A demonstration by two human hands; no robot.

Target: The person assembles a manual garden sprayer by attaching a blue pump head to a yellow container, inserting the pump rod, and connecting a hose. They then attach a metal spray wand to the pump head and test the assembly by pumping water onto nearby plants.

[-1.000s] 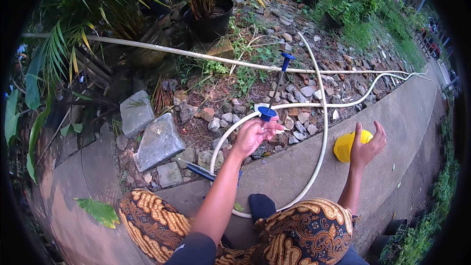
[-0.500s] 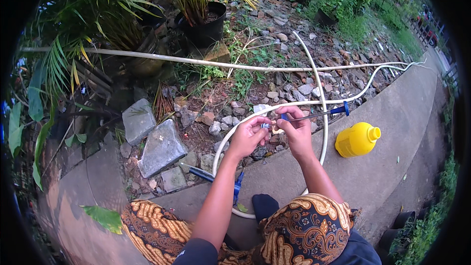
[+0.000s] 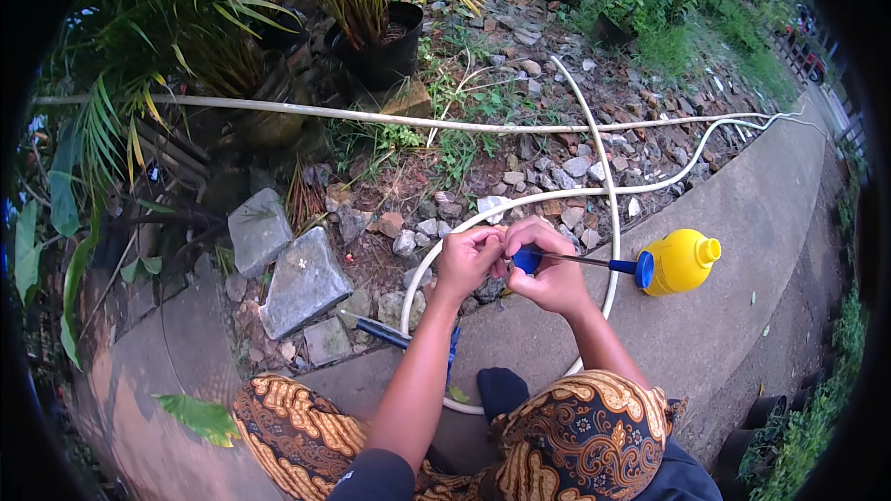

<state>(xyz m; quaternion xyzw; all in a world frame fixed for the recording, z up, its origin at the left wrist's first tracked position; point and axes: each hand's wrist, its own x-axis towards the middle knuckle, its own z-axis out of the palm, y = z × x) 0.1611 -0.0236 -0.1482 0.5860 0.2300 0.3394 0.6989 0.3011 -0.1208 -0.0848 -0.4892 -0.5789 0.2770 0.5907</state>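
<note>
We saw the slim, straight metal rod with blue plastic fittings (image 3: 587, 261) held near the middle of the scene; its blue plastic handle (image 3: 644, 269) pointed right, toward the squat yellow plastic bottle (image 3: 676, 263) on the grey concrete path (image 3: 724, 334); we judged the rod light and stiff, its bare metal perhaps slippery and its thin shaft liable to bend under sideways force; we took the round blue plastic cap (image 3: 526, 261) to be the surest hold; we observed the right hand (image 3: 554, 278) curled closely around that cap; we found the left hand (image 3: 467, 262) with its fingertips drawn together at the rod's left end, by the right fingers; whether they pinched anything, we could not tell.
</note>
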